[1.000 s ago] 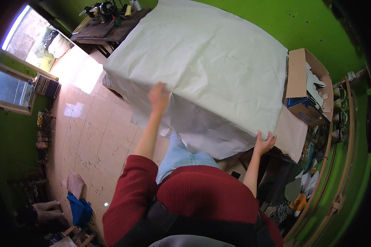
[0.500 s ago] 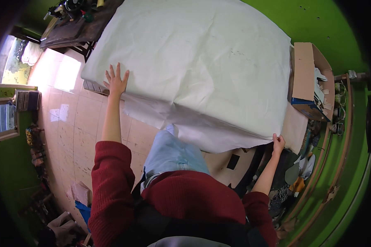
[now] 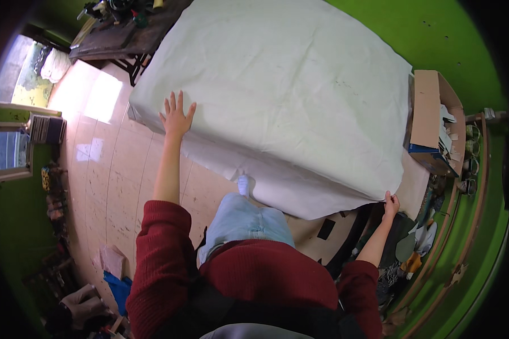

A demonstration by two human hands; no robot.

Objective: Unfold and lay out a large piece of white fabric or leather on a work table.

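A large white sheet covers a table and hangs over its near side in a loose flap. My left hand lies flat on the sheet near its left front edge, fingers spread, holding nothing. At the right front corner my right hand is closed, pinching the sheet's edge between thumb and fingers. Shallow creases run across the sheet's top, and a long fold follows the front edge between my hands. The table beneath is almost wholly hidden.
An opened cardboard box with scraps stands at the right. Cups hang on the green wall beyond it. A dark workbench with tools is at the far left. Piled fabrics lie right of me; a blue bag lies at lower left.
The whole view has shifted, so everything appears farther right and slightly lower. The sheet's front looks straighter, with the central crease less bunched. Both hands keep their places on the sheet.
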